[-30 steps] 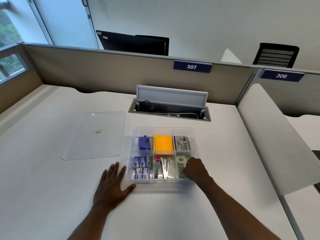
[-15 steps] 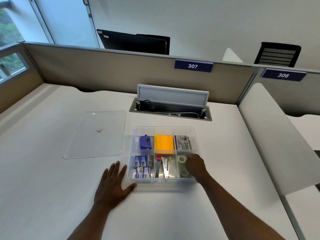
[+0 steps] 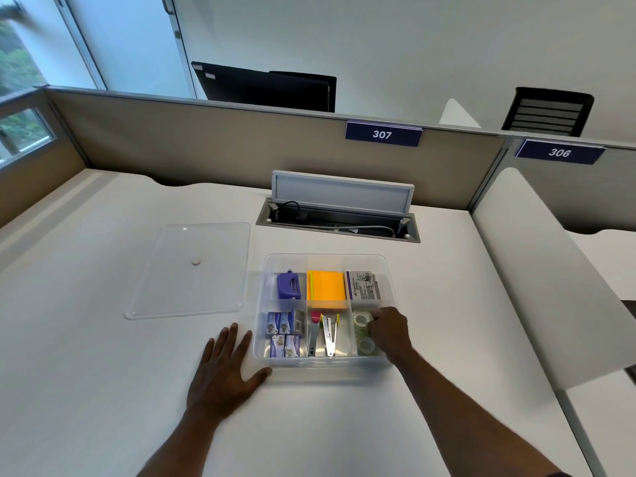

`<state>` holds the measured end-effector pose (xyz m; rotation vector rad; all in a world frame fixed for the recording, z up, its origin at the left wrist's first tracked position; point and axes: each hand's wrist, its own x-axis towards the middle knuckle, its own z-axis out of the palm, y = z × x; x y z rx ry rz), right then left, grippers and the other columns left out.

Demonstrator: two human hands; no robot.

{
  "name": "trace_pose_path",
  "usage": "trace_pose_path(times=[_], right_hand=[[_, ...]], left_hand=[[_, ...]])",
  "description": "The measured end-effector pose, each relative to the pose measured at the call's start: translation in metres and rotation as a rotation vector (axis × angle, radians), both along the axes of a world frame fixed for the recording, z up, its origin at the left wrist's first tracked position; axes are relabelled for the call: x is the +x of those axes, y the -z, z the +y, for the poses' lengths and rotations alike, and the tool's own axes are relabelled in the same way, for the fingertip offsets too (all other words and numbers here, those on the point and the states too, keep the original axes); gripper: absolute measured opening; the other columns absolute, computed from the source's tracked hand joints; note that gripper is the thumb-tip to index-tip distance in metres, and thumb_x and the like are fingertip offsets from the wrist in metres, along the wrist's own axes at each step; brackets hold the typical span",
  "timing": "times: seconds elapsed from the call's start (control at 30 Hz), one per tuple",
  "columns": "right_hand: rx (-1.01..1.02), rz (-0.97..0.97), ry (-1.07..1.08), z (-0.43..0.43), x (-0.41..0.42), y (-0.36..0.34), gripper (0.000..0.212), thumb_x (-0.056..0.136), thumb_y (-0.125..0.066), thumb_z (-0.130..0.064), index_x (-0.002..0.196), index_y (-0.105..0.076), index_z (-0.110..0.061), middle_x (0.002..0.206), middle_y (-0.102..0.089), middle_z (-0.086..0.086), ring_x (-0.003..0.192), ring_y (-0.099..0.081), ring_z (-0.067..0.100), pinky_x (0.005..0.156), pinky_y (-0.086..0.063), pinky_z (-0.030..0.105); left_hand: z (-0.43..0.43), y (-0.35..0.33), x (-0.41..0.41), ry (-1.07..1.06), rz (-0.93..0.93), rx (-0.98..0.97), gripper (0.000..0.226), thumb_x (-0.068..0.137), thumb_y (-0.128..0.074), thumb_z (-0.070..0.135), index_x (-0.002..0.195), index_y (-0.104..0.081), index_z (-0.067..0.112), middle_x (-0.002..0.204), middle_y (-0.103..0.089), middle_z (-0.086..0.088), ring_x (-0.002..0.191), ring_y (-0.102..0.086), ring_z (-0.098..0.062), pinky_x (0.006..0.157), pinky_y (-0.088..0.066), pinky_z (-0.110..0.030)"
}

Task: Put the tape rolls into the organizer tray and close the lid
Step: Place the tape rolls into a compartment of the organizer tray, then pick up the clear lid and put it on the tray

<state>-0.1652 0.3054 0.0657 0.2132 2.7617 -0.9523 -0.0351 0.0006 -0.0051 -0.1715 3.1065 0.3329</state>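
Note:
A clear organizer tray [image 3: 388, 270] with six compartments sits mid-desk. Its near-right compartment holds clear tape rolls: one at the far end [image 3: 360, 318] and another nearer me [image 3: 365, 346]. My right hand [image 3: 390, 331] reaches into that compartment, with its fingers curled on the far tape roll. Flat on the desk lies my left hand [image 3: 223, 375], fingers spread, thumb touching the tray's near-left corner. To the left of the tray, the clear lid [image 3: 192, 287] rests flat on the desk, apart from the tray.
Other compartments hold a purple punch [image 3: 288, 286], orange sticky notes [image 3: 327, 290], a labelled box [image 3: 364, 285], staple boxes [image 3: 285, 333] and metal staple removers [image 3: 323, 333]. An open cable hatch [image 3: 339, 215] lies behind the tray. Partition walls enclose the desk at the back and right.
My right hand has slid from the near end of the tape compartment toward its far end, uncovering the nearer roll. The left hand, lid and tray have stayed put.

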Motion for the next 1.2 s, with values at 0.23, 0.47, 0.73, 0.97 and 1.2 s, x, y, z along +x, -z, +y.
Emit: trace_pose_path(times=[0.23,0.47,0.73,0.97,1.2], right_hand=[[0.037,0.055,0.009,-0.004,0.001,-0.002,0.022,0.078,-0.057,-0.005,0.092,-0.074,-0.004,0.099,-0.073,0.017,0.093,-0.067,0.033,0.083,-0.053,0.034],[-0.002,0.031,0.094,-0.008,0.002,-0.006,0.022,0.081,-0.054,-0.005,0.096,-0.069,0.002,0.101,-0.071,0.02,0.094,-0.066,0.035,0.077,-0.051,0.029],[0.099,0.524,0.069,-0.045,0.014,-0.042,0.017,0.088,-0.054,-0.006,0.101,-0.061,0.002,0.092,-0.066,0.02,0.084,-0.063,0.033,0.068,-0.054,0.035],[-0.175,0.6,-0.07,-0.131,-0.011,-0.079,0.022,0.087,-0.056,-0.006,0.105,-0.065,0.0,0.103,-0.069,0.018,0.095,-0.063,0.03,0.083,-0.048,0.031],[-0.254,0.253,-0.142,-0.214,-0.02,-0.075,0.019,0.084,-0.055,-0.013,0.087,-0.067,0.001,0.09,-0.069,0.018,0.089,-0.061,0.03,0.069,-0.034,0.024]], left_hand=[[0.0,0.0,0.001,-0.002,0.01,-0.004,0.093,0.076,-0.017,0.084,0.15,-0.014,0.028,0.161,-0.006,-0.004,0.149,0.0,-0.017,0.122,-0.004,-0.039],[-0.002,0.004,0.0,-0.012,0.014,0.009,0.093,0.075,-0.018,0.085,0.15,-0.014,0.03,0.161,-0.007,-0.003,0.149,-0.001,-0.016,0.122,-0.003,-0.038],[-0.004,0.0,-0.001,0.016,0.002,0.089,0.09,0.078,-0.004,0.079,0.15,-0.014,0.026,0.16,-0.002,-0.002,0.148,0.001,-0.018,0.121,0.002,-0.034],[-0.027,-0.018,0.005,-0.064,-0.009,0.338,0.078,0.083,-0.045,0.069,0.147,-0.029,0.028,0.159,-0.019,0.008,0.146,-0.015,-0.008,0.118,-0.014,-0.026],[-0.08,-0.047,-0.015,-0.381,0.193,0.432,0.042,0.091,-0.059,0.032,0.13,-0.056,0.016,0.142,-0.052,-0.003,0.133,-0.045,-0.017,0.11,-0.035,-0.033]])
